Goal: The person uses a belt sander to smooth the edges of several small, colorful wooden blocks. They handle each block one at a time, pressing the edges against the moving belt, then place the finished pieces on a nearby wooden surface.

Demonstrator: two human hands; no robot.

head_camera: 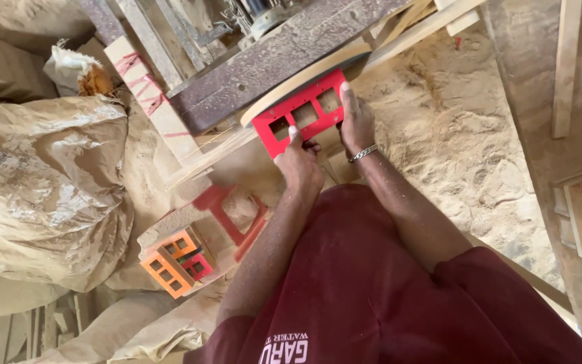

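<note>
My left hand (299, 162) grips the near edge of a red plate with three square holes (302, 113), fingers (294, 133) curled over it; my right hand (356, 125) clamps the plate's other end, thumb pressed flat on top, a metal bracelet (364, 153) at the wrist; the plate sits tilted against the rim of a pale wooden disc (304, 79) on the sawdust-coated machine surface (264, 67); orange and red plates (173, 264) lie below at left; sacks (42, 189) slump beside them.
</note>
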